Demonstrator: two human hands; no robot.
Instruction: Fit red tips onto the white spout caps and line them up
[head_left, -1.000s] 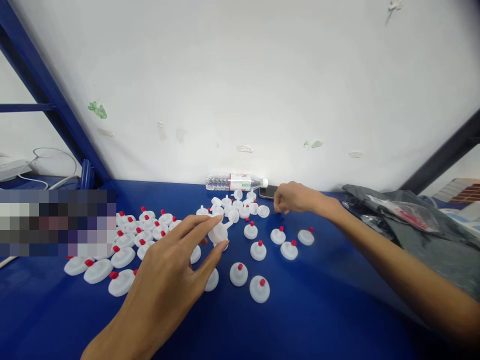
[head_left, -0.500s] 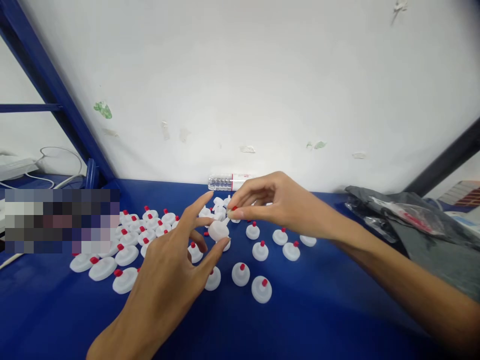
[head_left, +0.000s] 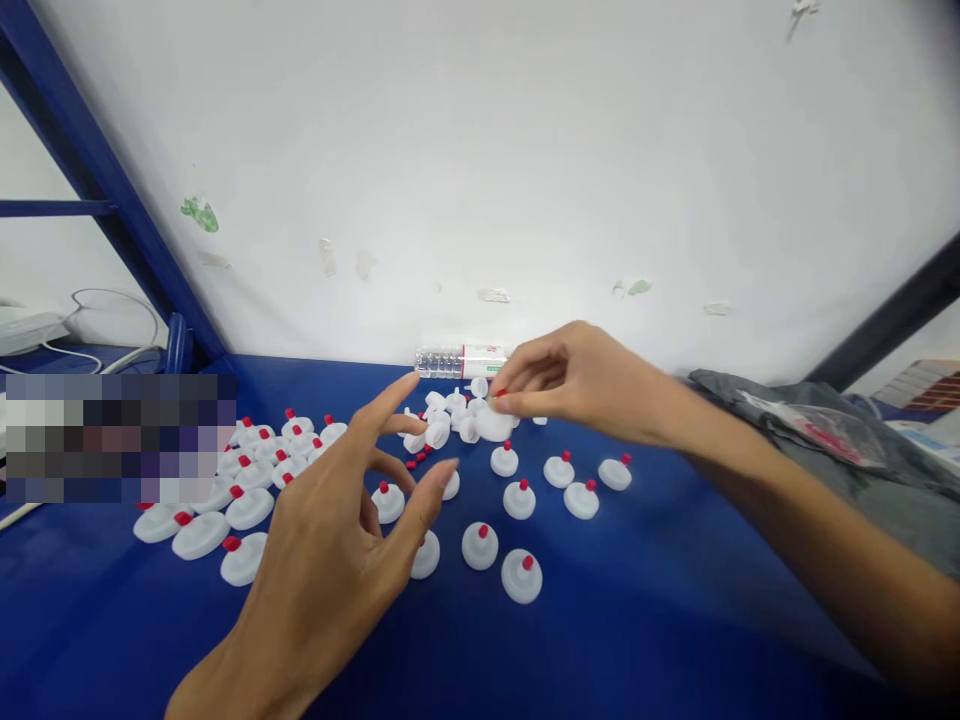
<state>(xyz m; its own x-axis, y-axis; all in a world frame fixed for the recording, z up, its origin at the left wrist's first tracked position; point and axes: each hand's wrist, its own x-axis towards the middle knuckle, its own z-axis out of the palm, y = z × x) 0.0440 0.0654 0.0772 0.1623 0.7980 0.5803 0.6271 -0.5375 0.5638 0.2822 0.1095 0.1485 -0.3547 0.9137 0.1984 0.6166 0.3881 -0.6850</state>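
My right hand [head_left: 585, 385] pinches a white round plastic piece with a red cap [head_left: 495, 420] by its red tip, holding it just above the blue table [head_left: 637, 620]. My left hand [head_left: 337, 560] hovers with fingers spread and nothing in it, near the loose pieces at the centre. Several white pieces with red caps [head_left: 517, 575] stand in front of both hands. A heap of uncapped white pieces [head_left: 450, 410] lies behind the left fingers, with a few loose red caps [head_left: 420, 460] on the table.
More capped white pieces [head_left: 247, 505] lie in a cluster at the left. A clear water bottle [head_left: 457, 362] lies along the white wall. A grey plastic bag [head_left: 825, 440] sits at the right. Blue frame bars [head_left: 97, 190] rise at the left, with white cables [head_left: 112, 355] beyond.
My right hand came in from the far right, put a red cap on the white piece my left hand held, and took it off to the right. My left hand let go and opened.
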